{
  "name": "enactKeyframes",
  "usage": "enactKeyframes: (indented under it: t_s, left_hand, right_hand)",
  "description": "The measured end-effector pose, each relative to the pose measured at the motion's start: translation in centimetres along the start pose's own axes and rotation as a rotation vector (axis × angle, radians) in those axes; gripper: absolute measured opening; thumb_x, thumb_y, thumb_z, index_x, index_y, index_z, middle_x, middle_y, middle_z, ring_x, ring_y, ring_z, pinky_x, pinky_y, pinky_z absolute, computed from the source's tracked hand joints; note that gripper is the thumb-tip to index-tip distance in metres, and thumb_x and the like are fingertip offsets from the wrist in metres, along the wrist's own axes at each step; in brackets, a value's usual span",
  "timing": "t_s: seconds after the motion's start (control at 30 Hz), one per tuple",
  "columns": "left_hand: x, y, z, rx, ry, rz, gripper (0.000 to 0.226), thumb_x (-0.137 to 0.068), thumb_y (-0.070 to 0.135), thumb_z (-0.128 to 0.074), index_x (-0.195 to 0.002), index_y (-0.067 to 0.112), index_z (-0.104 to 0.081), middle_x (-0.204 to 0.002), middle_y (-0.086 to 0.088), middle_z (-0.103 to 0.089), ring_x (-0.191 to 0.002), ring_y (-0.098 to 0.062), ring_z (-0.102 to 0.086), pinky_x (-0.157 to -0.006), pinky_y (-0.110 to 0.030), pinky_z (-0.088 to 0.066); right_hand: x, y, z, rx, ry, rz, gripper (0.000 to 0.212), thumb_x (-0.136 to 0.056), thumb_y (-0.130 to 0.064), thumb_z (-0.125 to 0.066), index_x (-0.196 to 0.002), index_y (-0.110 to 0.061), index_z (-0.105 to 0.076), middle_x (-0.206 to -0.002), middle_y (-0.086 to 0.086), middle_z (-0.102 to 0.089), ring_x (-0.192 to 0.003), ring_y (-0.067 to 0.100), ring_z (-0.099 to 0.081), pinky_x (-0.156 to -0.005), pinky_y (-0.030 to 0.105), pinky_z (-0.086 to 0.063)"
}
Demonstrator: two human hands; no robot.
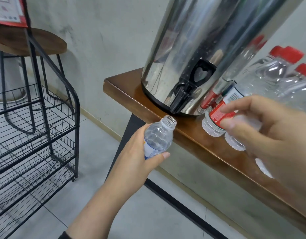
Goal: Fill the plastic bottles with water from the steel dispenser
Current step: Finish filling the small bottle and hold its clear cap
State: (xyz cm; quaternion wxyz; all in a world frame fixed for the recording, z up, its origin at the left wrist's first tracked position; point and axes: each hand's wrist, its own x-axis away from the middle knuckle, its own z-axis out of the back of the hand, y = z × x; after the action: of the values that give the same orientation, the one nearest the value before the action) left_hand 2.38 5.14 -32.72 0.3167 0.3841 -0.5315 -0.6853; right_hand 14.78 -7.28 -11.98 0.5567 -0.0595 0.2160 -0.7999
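Observation:
My left hand (135,152) grips an uncapped clear plastic bottle (157,137) around its middle, tilted, with its mouth just below and left of the black tap (180,99) of the steel dispenser (200,40). No water is running. The dispenser stands at the left end of a wooden table (191,135). My right hand (272,131) hovers blurred over the table's front, fingers loosely spread, in front of a red-labelled bottle (216,116); nothing shows in its grasp. Several more clear bottles with red caps (276,66) stand right of the dispenser.
A black wire rack on wheels (36,126) stands on the tiled floor to the left, with a wooden-topped stool (28,40) behind it. A grey wall runs behind the table. Black table legs (183,204) slant under the tabletop.

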Motion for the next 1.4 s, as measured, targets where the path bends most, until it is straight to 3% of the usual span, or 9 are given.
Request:
enactKeyframes:
  t_s: [0.1, 0.2, 0.4, 0.5, 0.67, 0.97, 1.1, 1.27, 1.4]
  left_hand:
    - [1.6, 1.4, 0.2, 0.025, -0.035, 0.021, 0.064, -0.085, 0.045, -0.079, -0.118, 0.075, -0.033, -0.122, 0.038, -0.055, -0.115, 0.016, -0.051, -0.079, 0.004, -0.040]
    - [3.7, 3.3, 0.3, 0.036, -0.059, 0.018, 0.065, -0.083, 0.043, -0.080, -0.129, 0.063, -0.038, -0.124, 0.034, -0.058, -0.117, 0.011, -0.054, -0.081, 0.000, -0.043]
    - [8.1, 8.0, 0.9, 0.005, -0.100, 0.000, 0.068, -0.083, 0.042, -0.082, -0.122, 0.073, -0.036, -0.126, 0.036, -0.058, -0.118, 0.011, -0.056, -0.083, -0.003, -0.045]
    - [10.6, 11.1, 1.5, -0.011, -0.117, -0.015, 0.068, -0.080, 0.045, -0.082, -0.117, 0.078, -0.034, -0.123, 0.039, -0.058, -0.115, 0.015, -0.056, -0.081, -0.001, -0.043]
    - [15.0, 14.8, 2.4, -0.066, -0.120, -0.066, 0.069, -0.079, 0.046, -0.083, -0.117, 0.079, -0.037, -0.125, 0.034, -0.060, -0.115, 0.010, -0.058, -0.086, -0.014, -0.047]
    - [20.3, 18.3, 2.7, -0.151, -0.178, -0.084, 0.073, -0.079, 0.048, -0.083, -0.137, 0.058, -0.041, -0.127, 0.030, -0.062, -0.118, 0.006, -0.059, -0.091, -0.015, -0.048]
    - [21.4, 19.5, 2.6, -0.152, -0.188, -0.113, 0.068, -0.081, 0.046, -0.083, -0.130, 0.066, -0.039, -0.127, 0.030, -0.061, -0.118, 0.005, -0.059, -0.092, -0.018, -0.047]
    - [22.3, 20.6, 2.7, -0.145, -0.182, -0.146, 0.070, -0.082, 0.043, -0.083, -0.117, 0.079, -0.035, -0.125, 0.036, -0.059, -0.118, 0.010, -0.057, -0.094, -0.016, -0.044]
    - [22.6, 21.2, 3.1, -0.167, -0.152, -0.165, 0.074, -0.083, 0.043, -0.083, -0.113, 0.085, -0.029, -0.125, 0.043, -0.053, -0.120, 0.017, -0.051, -0.092, -0.006, -0.040]
  right_hand:
    - [1.0, 1.4, -0.1, 0.067, 0.069, 0.091, 0.045, -0.061, -0.083, -0.072, -0.093, -0.052, -0.069, -0.067, -0.021, -0.064, -0.050, 0.007, -0.055, -0.043, 0.010, -0.036]
    - [2.2, 0.7, 0.3, -0.007, 0.068, 0.121, 0.031, -0.063, -0.072, -0.071, -0.076, -0.044, -0.076, -0.074, -0.027, -0.067, -0.071, -0.005, -0.061, -0.062, 0.005, -0.042]
    - [4.4, 0.1, 2.2, 0.141, -0.133, 0.288, 0.056, -0.087, -0.079, -0.033, -0.119, -0.045, -0.064, -0.106, -0.037, -0.054, -0.103, -0.011, -0.054, -0.081, 0.009, -0.040]
    - [6.0, -1.0, 3.8, 0.144, -0.171, 0.339, 0.051, -0.080, -0.083, -0.045, -0.121, -0.054, -0.053, -0.102, -0.051, -0.048, -0.098, -0.023, -0.049, -0.081, 0.002, -0.036]
    - [9.2, -2.8, 6.6, 0.147, -0.229, 0.425, 0.065, -0.070, -0.076, -0.060, -0.124, -0.039, -0.062, -0.088, -0.050, -0.050, -0.086, -0.025, -0.050, -0.078, 0.002, -0.037]
    - [13.2, -5.0, 9.9, 0.190, -0.285, 0.566, 0.061, -0.074, -0.080, -0.057, -0.125, -0.045, -0.056, -0.080, -0.032, -0.057, -0.086, -0.011, -0.054, -0.073, 0.016, -0.044]
    - [14.2, -5.4, 10.2, 0.199, -0.240, 0.695, 0.054, -0.083, -0.073, -0.055, -0.122, -0.036, -0.065, -0.102, -0.021, -0.068, -0.087, -0.009, -0.056, -0.078, 0.015, -0.046]
    - [14.6, -6.6, 10.6, 0.210, -0.301, 0.672, 0.067, -0.083, -0.081, -0.044, -0.135, -0.042, -0.060, -0.104, -0.044, -0.051, -0.096, -0.031, -0.044, -0.082, 0.000, -0.036]
    - [14.8, -8.2, 11.5, 0.277, -0.382, 0.574, 0.076, -0.075, -0.084, -0.036, -0.140, -0.048, -0.054, -0.099, -0.046, -0.056, -0.094, -0.028, -0.047, -0.079, 0.004, -0.038]
